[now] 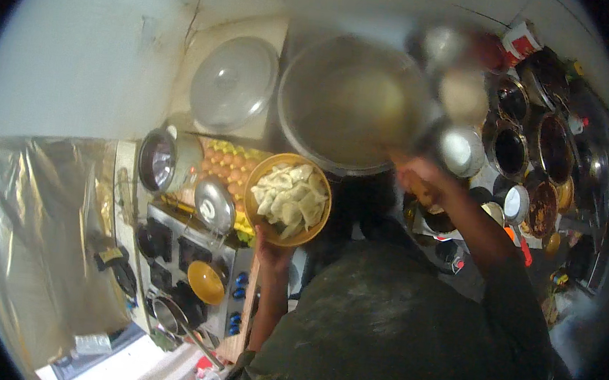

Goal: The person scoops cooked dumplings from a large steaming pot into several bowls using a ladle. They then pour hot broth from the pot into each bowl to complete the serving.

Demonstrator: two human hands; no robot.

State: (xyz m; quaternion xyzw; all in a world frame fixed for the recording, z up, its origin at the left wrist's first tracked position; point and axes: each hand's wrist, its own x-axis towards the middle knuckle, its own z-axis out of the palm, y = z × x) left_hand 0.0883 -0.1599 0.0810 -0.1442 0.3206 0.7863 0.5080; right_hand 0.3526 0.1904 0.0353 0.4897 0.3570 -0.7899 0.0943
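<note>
My left hand (273, 249) holds a yellow-orange bowl (327, 213) from below, its thumb at the rim. Dumplings (288, 197) fill the bowl. In front of me stands a large, wide metal pot (283, 117) with cloudy liquid (339, 101) in it, blurred by haze. At the pot's near right rim is my right hand (420, 175), fingers bent. Blur hides whether a utensil handle is in it. A domed lid (232, 83) lies to the left of the pot.
Egg trays (225, 164) and a lidded pot (163, 161) stand at left. A gas stove (221, 275) carries another orange bowl (206, 283) and a saucepan (168, 314). White bowls (461, 151) and several dark-filled pots (509, 148) crowd the right side.
</note>
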